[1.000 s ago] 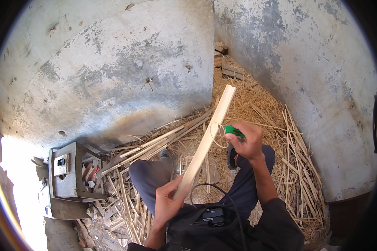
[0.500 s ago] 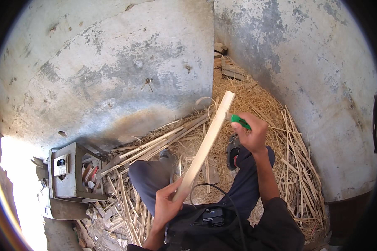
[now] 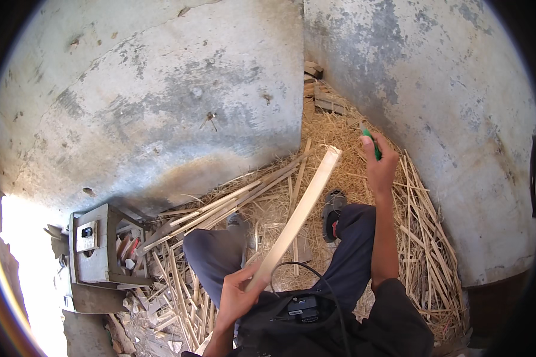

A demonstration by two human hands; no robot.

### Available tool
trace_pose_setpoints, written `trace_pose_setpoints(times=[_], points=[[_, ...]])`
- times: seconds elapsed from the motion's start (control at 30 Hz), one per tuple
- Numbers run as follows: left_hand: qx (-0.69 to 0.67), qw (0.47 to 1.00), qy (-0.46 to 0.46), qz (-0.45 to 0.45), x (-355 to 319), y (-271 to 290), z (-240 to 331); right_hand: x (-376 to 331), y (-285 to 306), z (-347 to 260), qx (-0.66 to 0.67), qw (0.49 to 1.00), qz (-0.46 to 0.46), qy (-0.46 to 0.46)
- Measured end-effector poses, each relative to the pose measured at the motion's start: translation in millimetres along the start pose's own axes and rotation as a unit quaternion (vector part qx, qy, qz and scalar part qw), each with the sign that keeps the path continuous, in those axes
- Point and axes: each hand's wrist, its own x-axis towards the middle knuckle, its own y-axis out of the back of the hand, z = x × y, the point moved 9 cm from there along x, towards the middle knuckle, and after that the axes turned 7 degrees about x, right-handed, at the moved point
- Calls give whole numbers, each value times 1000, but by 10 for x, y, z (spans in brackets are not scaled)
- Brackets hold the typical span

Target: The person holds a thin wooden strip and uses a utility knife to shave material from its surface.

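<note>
Low in the middle, my left hand (image 3: pixel 238 293) is closed round the lower end of a pale wooden strip (image 3: pixel 299 212). The strip slants up and to the right over my lap, and its far end looks rough, with a small frayed edge. My right hand (image 3: pixel 382 165) is raised at the right, closed on a green-handled knife (image 3: pixel 376 153). The short blade of the knife points upward and a little left. A gap lies between the knife and the strip's far end.
Thin split strips (image 3: pixel 420 256) lie piled along the right wall, and longer ones (image 3: pixel 220 205) lean at the left. Straw-like shavings (image 3: pixel 345 134) cover the floor between my feet and the corner. A grey wooden stool (image 3: pixel 101 250) lies at the left. A black cable (image 3: pixel 315 271) loops over my lap.
My right hand with the knife has moved up and right, away from the strip. A curled shaving near the strip's far end no longer shows. The strip's far end has dipped slightly.
</note>
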Motion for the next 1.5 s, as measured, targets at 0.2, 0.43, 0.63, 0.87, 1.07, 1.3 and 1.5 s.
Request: trace_pose_setpoints(times=[0.2, 0.43, 0.63, 0.87, 1.07, 1.3, 1.5], points=[[23, 997, -33, 73, 74, 126, -6, -250, -187, 278, -174, 961, -191, -95], [98, 981, -82, 147, 257, 175, 188, -647, -447, -213, 157, 965, -172, -118], [136, 965, -158, 159, 314, 72, 349, -968, -739, -474, 310, 892, -256, -206], [204, 952, -190, 126, 341, 6, 559, -1101, -937, -618, 409, 822, -278, -283], [190, 945, -242, 108, 356, 23, 696, -1073, -951, -581, 429, 811, -262, -299], [212, 960, -166, 75, 398, 85, 640, -1044, -899, -555, 454, 799, -196, -343], [262, 946, -190, -31, 385, 108, 443, -1005, -821, -391, 461, 803, -149, -347]])
